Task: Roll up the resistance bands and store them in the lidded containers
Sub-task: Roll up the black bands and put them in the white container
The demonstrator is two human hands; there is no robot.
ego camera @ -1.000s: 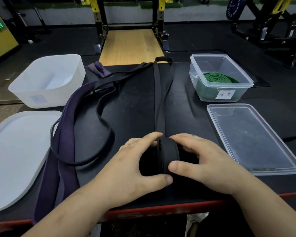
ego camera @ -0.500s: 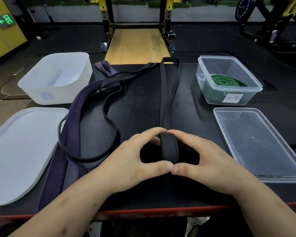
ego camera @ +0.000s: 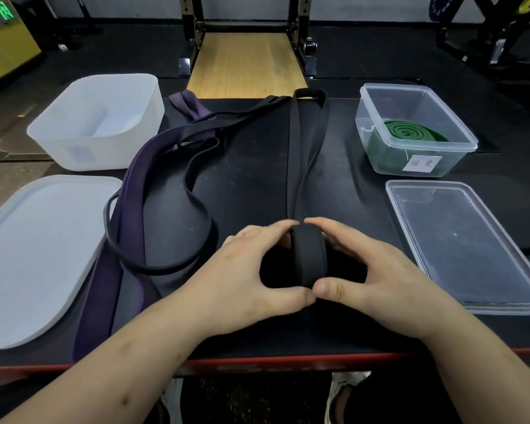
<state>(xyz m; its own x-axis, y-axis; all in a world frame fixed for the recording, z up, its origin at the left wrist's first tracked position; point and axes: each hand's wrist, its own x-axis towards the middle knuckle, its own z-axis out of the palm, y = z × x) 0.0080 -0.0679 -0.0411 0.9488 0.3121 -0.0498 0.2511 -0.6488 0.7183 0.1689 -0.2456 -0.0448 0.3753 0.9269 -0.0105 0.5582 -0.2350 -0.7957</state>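
The fingers [ego camera: 274, 229] of the left hand [ego camera: 245, 280] curl around the left side of a partly rolled black band [ego camera: 308, 258], with the index fingertip on top of the roll and the thumb at its near edge. The right hand [ego camera: 377, 276] mirrors it, its fingers arched over the right side and its thumb touching the left thumb just in front of the roll. Both hands grasp the roll, which stands on edge on the dark surface [ego camera: 257, 185] near the front. The unrolled rest of the black band runs straight away from the roll to the far edge, where it loops back.

To the left lies a wide purple band [ego camera: 132, 191], loose and unrolled, with a thin black band [ego camera: 196, 194] snaking over it in slack loops. Further left, a white container [ego camera: 58, 148] stands open at the far corner, and its white lid [ego camera: 34, 255] lies flat in front of it. On the right, a clear container [ego camera: 361, 101] holds a coiled green band [ego camera: 407, 133] and bears a paper label on its near wall. Its clear lid [ego camera: 459, 240] lies flat just in front. Beyond the surface is a wooden platform [ego camera: 245, 65].
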